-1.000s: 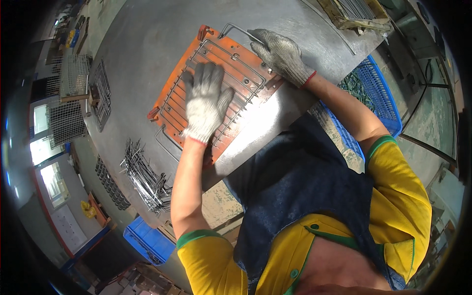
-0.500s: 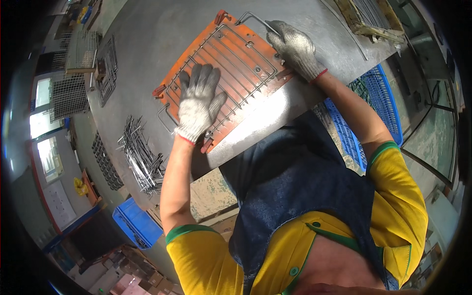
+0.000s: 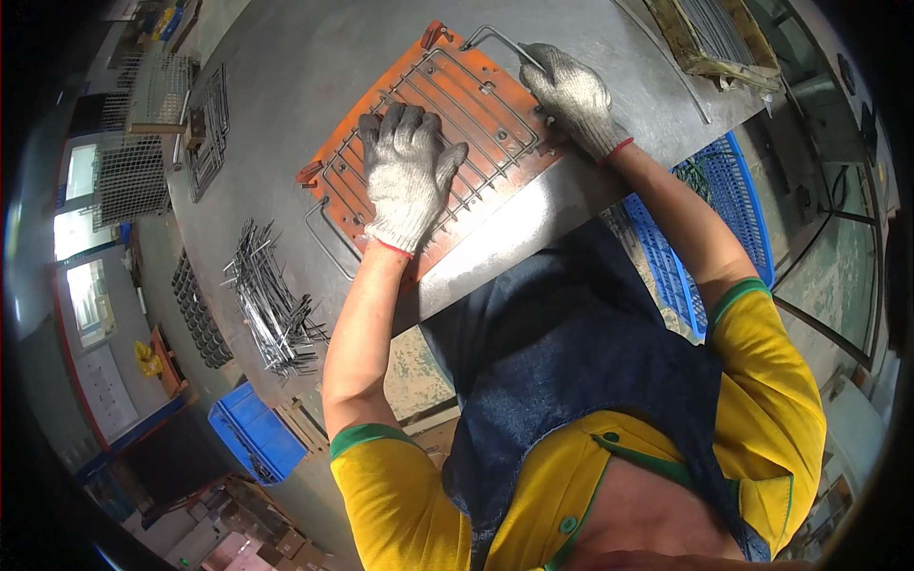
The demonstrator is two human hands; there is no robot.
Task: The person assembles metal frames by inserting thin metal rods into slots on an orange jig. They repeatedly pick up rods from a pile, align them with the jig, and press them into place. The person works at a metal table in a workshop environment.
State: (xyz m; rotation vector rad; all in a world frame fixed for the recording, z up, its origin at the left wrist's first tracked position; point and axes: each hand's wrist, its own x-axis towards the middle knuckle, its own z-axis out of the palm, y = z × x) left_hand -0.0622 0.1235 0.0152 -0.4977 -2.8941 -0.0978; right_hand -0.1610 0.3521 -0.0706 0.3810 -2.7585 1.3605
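A wire rack (image 3: 466,96) with parallel metal rods lies on an orange jig plate (image 3: 381,95) with red corner blocks. My left hand (image 3: 407,171), in a grey-and-white work glove, rests flat on the rods, fingers stretched out. At the plate's far right side, my right hand (image 3: 569,95), gloved alike, has its fingers closed round a bent wire handle (image 3: 495,34) at the rack's end. A second wire handle (image 3: 324,238) sticks out at the left end, near my left wrist. The left palm hides part of the rods.
The plate sits on a grey metal table (image 3: 295,86). Loose metal rods (image 3: 271,305) lie piled at its left edge, with wire frames (image 3: 208,133) farther back. A wooden box of rods (image 3: 714,48) stands far right. Blue crates (image 3: 743,190) are below on the right; another blue bin (image 3: 257,433) is lower left.
My left hand has slid right and slightly away from me across the rods. My right hand stays on the handle, nearly unmoved.
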